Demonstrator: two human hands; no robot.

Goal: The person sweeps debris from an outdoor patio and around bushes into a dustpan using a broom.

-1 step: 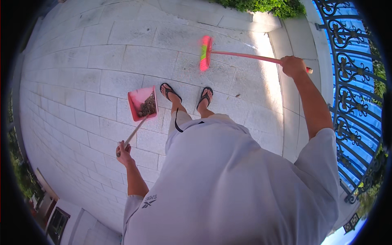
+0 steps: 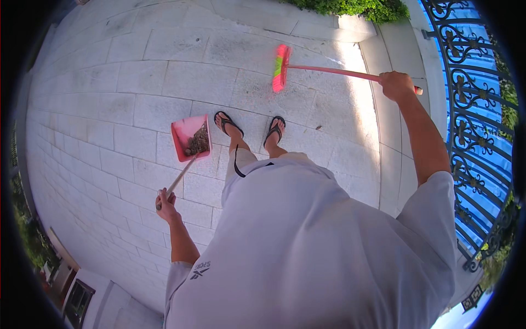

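Observation:
My left hand (image 2: 167, 204) is closed round the upper end of a long-handled dustpan's pole. The pink dustpan (image 2: 179, 127) rests on the paving left of my feet, with a heap of brown dirt and debris (image 2: 198, 141) in one side of it. On the right, my arm is stretched out and my right hand (image 2: 396, 86) is wrapped round the handle of a broom. The broom's pink handle (image 2: 334, 71) runs left from my fist to a pink head with yellow-green bristles (image 2: 281, 68), at the paving beyond my feet. The bristles look slightly blurred.
Pale stone paving (image 2: 139, 85) spreads ahead and to the left. My feet in black flip-flops (image 2: 229, 125) stand between dustpan and broom. A low stone ledge (image 2: 390, 123) runs along the right, beside a black iron fence (image 2: 466, 93) backed with blue. Green shrubs (image 2: 361, 8) grow at the far right.
The broom has shifted slightly right and a little away from me, along with my right hand. The dustpan and my left hand have stayed in place.

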